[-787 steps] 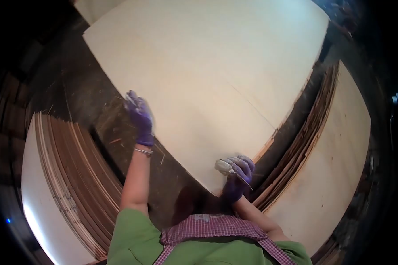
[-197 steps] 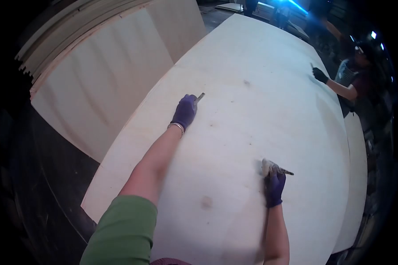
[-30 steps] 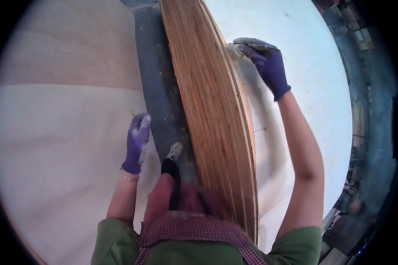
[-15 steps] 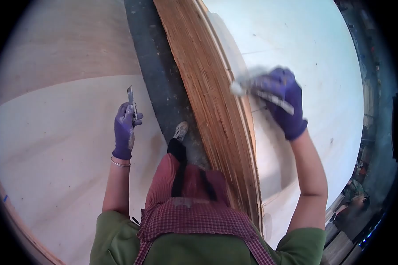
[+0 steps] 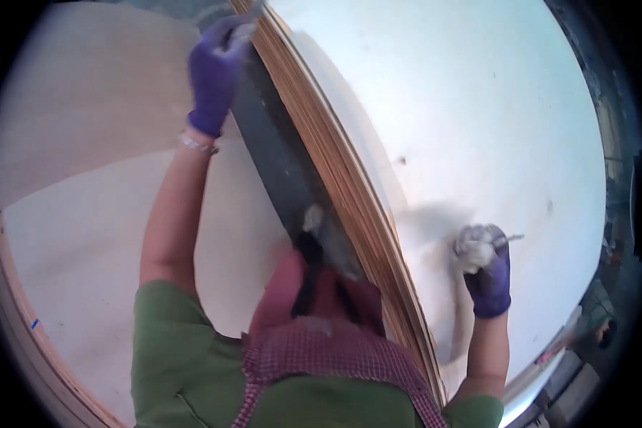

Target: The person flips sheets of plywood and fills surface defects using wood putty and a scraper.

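Note:
Both my hands wear purple gloves. My left hand (image 5: 214, 64) is raised far up by the edge of a tall stack of thin wood sheets (image 5: 335, 178); a small metal blade seen in it earlier is blurred and hard to make out here. My right hand (image 5: 486, 267) rests on the pale top sheet (image 5: 464, 114) of that stack, closed around a lump of whitish putty (image 5: 472, 248) and a thin metal scraper (image 5: 510, 238) that sticks out to the right.
A second pale sheet pile (image 5: 85, 235) lies to my left. Between the piles runs a dark floor strip (image 5: 278, 157) where my shoe (image 5: 312, 217) stands. Dark clutter lies at the lower right edge (image 5: 585, 342).
My left hand has swung upward toward the stack's edge. My right hand has dropped lower and rightward onto the top sheet, still holding putty and scraper.

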Motion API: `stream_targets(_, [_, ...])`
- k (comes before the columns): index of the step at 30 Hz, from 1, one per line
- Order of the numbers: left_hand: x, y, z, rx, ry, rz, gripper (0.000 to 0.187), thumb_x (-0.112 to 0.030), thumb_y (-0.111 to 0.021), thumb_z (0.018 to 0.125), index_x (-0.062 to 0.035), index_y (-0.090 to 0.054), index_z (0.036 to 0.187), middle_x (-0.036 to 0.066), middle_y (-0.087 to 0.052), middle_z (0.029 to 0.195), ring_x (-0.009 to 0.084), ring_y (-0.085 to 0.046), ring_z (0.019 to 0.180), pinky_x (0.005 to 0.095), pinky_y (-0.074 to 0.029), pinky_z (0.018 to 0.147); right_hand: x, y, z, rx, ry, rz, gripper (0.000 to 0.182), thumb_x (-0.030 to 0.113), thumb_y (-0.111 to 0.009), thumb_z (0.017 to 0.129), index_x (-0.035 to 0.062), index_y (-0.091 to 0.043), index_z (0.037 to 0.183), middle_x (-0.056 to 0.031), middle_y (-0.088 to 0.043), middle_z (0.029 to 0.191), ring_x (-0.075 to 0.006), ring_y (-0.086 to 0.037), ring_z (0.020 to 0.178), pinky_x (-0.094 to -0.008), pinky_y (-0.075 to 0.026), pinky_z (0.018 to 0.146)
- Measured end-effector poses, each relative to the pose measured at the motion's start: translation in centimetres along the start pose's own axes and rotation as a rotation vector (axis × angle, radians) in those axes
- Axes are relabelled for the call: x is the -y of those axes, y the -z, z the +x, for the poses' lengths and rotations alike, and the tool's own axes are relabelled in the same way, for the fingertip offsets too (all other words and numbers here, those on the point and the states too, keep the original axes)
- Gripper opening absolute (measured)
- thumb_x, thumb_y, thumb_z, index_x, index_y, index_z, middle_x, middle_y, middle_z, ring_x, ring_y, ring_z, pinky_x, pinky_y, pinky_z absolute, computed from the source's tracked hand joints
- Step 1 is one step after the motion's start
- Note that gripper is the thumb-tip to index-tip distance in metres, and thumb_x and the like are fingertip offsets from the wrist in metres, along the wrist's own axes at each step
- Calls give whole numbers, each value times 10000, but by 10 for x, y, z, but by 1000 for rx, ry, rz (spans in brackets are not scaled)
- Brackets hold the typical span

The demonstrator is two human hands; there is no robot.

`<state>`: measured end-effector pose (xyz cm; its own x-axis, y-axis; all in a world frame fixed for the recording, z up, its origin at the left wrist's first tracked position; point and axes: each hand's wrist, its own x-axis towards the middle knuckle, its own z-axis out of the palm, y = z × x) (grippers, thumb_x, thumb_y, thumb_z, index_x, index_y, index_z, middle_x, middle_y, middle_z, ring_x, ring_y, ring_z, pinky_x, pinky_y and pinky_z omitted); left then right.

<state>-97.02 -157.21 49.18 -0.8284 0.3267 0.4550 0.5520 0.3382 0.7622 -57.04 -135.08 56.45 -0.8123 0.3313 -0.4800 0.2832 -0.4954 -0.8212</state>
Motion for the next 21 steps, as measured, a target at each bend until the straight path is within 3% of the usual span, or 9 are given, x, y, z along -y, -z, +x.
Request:
stream_targets(3, [17,-34,75,-59,-381,373,131,-170,-613,864,-67,-672,919,149,-662,855,296,-652,734,367,-511,658,-14,1,-1,-46,242,194,322,261,-678,835,101,-506,1055,-21,-482,796,-188,-484,772,-294,-391,677])
stream_targets(10, [-4,-52,54,219,-494,539,76,-115,-557,851,-84,-603,904,167,-599,863,354,-581,874,434,-471,759,-41,56,-64,-177,240,328,316,250,-600,891,65,-510,1130,-52,-533,876,-187,-497,764,-305,-404,678])
stream_targets(11, [-1,-70,37,114,-653,462,67,-98,-527,828,-69,-555,774,155,-556,755,343,-581,734,442,-467,649,-49,71,-64,-209,266,347,347,250,-607,883,56,-508,1154,-61,-545,900,-193,-508,770,-311,-416,685])
stream_targets(13, [-51,-80,-3,295,-607,499,55,-68,-518,800,-64,-571,784,144,-556,760,321,-570,728,426,-463,633,-57,91,-85,-231,358,377,386,244,-625,866,51,-502,1176,-67,-552,919,-201,-522,793,-319,-429,702])
stream_targets(14, [-57,-91,-20,389,-603,493,162,-48,-531,758,-51,-607,901,160,-559,822,336,-557,782,441,-453,681,-65,98,-81,-245,379,411,425,238,-643,848,45,-496,1197,-73,-559,938,-208,-535,816,-327,-441,719])
stream_targets(15, [-70,-100,-39,361,-683,385,183,-57,-534,751,-47,-613,916,152,-556,816,328,-555,776,433,-456,681,-74,109,-81,-287,357,503,522,229,-679,808,40,-473,1249,-76,-561,988,-213,-548,878,-344,-459,776])
stream_targets(18, [-133,-105,-97,684,-717,362,196,-61,-549,737,-52,-617,920,128,-560,807,296,-558,771,403,-460,672,-81,120,-84,-194,411,578,593,218,-697,787,45,-443,1294,-74,-550,1029,-212,-545,914,-349,-463,808])
stream_targets(20, [-158,-107,-141,873,-800,217,157,-83,-568,758,-71,-612,908,103,-559,767,263,-573,750,385,-475,665,-89,120,-90,-373,413,571,620,194,-667,792,17,-405,1326,-72,-537,1072,-200,-530,882,-339,-452,777])
stream_targets(21, [-168,-109,-158,985,-808,99,155,-102,-576,769,-74,-616,916,103,-570,778,265,-584,763,382,-482,678,-91,125,-92,-308,454,535,617,202,-662,798,5,-406,1323,-69,-537,1074,-189,-524,871,-332,-447,766])
